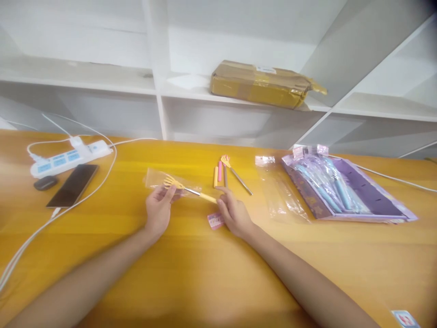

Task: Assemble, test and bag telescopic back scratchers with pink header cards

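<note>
A back scratcher [193, 192] with a yellow hand-shaped head, a metal rod and a pale yellow handle stretches between my two hands. My left hand [159, 210] pinches it at the head. The fingers of my right hand [235, 212] are closed on the handle's end. A clear plastic sleeve [153, 176] lies around and behind the head. Under my right hand is a small pink printed card [215, 221], partly covered. Just beyond lie another yellow-headed scratcher rod [241, 181], a pink handle [220, 171] and a yellow handle [215, 176].
On the right, a purple display box [375, 191] holds several wrapped blue scratchers, beside empty clear sleeves [282, 196]. A power strip [73, 157], phone [72, 186], black case [45, 182] and white cables occupy the left. A taped carton [259, 84] sits on the shelf behind.
</note>
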The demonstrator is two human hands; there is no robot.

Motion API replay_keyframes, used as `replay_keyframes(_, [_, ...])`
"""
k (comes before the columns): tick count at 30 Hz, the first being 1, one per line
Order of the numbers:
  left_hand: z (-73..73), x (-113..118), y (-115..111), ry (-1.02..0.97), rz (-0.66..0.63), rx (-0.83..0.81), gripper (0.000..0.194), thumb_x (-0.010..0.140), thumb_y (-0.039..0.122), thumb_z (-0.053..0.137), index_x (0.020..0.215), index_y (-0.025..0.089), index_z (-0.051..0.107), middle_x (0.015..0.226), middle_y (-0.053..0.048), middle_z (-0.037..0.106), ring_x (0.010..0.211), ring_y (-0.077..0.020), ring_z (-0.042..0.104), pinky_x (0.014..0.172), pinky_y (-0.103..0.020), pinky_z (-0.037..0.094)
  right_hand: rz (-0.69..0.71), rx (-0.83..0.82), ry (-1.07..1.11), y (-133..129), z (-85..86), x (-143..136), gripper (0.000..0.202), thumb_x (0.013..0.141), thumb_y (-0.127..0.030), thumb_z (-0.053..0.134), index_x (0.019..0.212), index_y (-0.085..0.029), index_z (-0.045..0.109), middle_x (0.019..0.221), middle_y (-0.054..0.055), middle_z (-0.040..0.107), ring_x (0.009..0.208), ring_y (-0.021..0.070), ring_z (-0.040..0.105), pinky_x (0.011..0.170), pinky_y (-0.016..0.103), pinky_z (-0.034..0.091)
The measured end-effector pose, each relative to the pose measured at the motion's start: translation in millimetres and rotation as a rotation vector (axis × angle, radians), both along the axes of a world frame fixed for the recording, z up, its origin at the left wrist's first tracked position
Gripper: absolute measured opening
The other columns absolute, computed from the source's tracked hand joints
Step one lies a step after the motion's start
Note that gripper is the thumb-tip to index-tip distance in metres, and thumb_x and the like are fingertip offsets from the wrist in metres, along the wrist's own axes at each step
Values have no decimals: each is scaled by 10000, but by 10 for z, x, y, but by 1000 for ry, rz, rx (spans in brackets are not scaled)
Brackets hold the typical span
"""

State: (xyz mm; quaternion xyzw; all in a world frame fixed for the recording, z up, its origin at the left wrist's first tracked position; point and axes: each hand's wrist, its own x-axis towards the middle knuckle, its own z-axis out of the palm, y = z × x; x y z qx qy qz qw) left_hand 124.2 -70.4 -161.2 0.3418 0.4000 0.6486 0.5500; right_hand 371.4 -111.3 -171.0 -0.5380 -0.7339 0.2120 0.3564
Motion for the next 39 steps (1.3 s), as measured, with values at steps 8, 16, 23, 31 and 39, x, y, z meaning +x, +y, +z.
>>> replay_keyframes(8, [-111,60,-120,21,-149,-71,322,760,408,928,870,143,781,902,-81,820,852,-237,797,885,-414,660,114,-6,62,-78,2,-51,364,1117,-327,392,1466,-223,374,700,-54,558,647,169,658,634,280,469])
replay_keyframes(16, [-107,56,-129,62,-142,-69,336,770,401,921,927,136,786,899,-72,809,791,-207,780,844,-377,656,163,-24,224,-21,-84,-51,430,1112,-362,439,1517,-240,364,848,-10,575,716,157,617,696,295,528])
replay_keyframes(23, [3,61,-54,-117,-90,-105,321,733,358,951,870,135,766,902,-55,803,809,-191,782,819,-354,655,11,-141,606,70,-97,-86,308,1022,-514,615,1108,-220,645,751,-19,623,532,108,515,488,243,456])
replay_keyframes(31, [-69,72,-127,-25,-237,-113,345,778,385,921,950,125,774,846,-70,814,783,-217,796,817,-380,669,-12,-302,904,118,-87,-81,379,717,-432,932,763,-198,637,662,-31,683,416,59,460,415,213,396])
replay_keyframes(39, [-80,71,-152,45,-299,-111,323,777,385,915,916,118,796,859,-84,822,779,-248,800,802,-410,680,-34,-353,828,111,-62,-78,335,672,-444,945,747,-187,743,567,-29,628,430,67,441,420,212,382])
